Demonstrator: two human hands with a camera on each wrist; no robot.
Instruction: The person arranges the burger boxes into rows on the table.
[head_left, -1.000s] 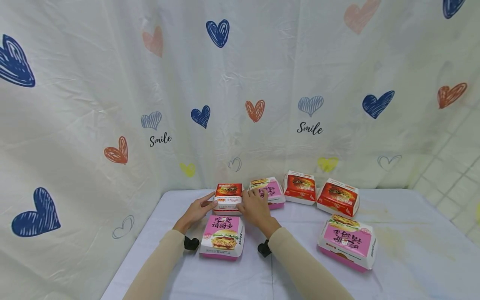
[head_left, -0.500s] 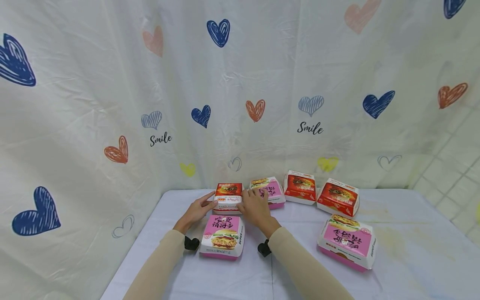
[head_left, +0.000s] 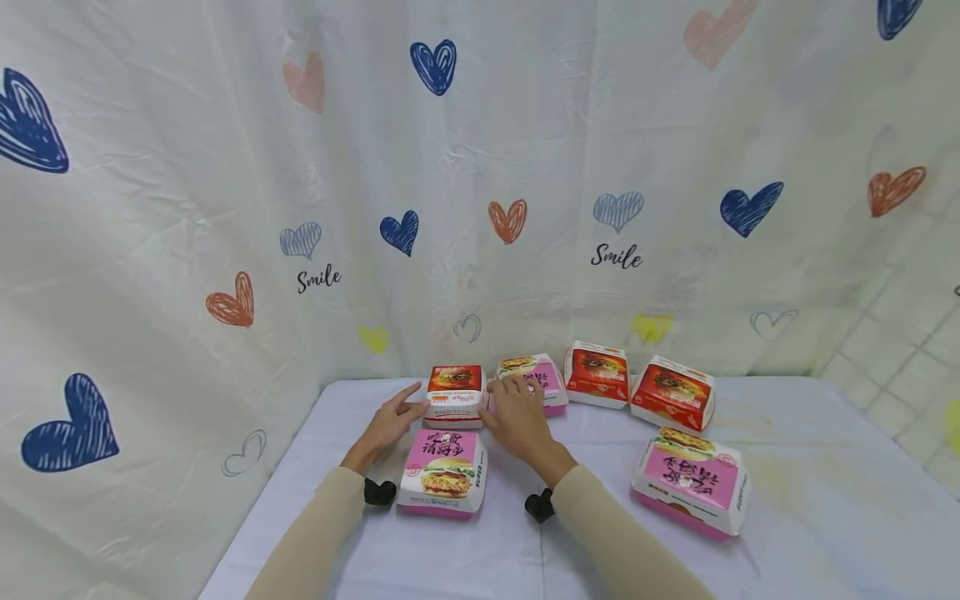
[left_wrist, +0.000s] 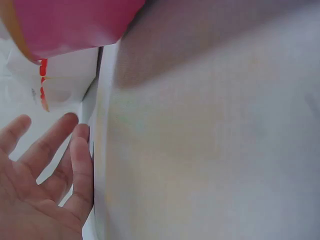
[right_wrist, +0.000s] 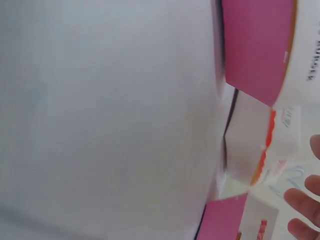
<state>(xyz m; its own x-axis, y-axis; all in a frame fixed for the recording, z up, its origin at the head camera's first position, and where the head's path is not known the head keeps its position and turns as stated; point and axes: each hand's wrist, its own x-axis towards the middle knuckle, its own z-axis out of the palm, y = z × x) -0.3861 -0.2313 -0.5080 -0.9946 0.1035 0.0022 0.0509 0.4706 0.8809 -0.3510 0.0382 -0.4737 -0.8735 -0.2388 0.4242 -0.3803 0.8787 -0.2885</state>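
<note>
A red-and-white burger box [head_left: 456,396] stands at the back left of the table, between my two hands. My left hand [head_left: 386,427] is at its left side, fingers spread; in the left wrist view those fingers [left_wrist: 47,142] hold nothing and stand a little away from the box's white side [left_wrist: 70,82]. On the other side, my right hand [head_left: 521,421] has its fingers loosely bent and empty, partly covering a pink burger box [head_left: 553,382]. The right wrist view shows its fingertips [right_wrist: 302,202] apart from the boxes. Directly in front lies another pink burger box [head_left: 444,467].
Two red burger boxes [head_left: 597,373] stand side by side at the back, right of centre. A further pink burger box [head_left: 690,479] sits at the right front. A curtain with printed hearts [head_left: 480,167] hangs behind the white-covered table [head_left: 825,500].
My right hand has drawn slightly to the right, off the red-and-white box's side, and my left hand has eased away leftward. The boxes stay in place; the head view has shifted slightly.
</note>
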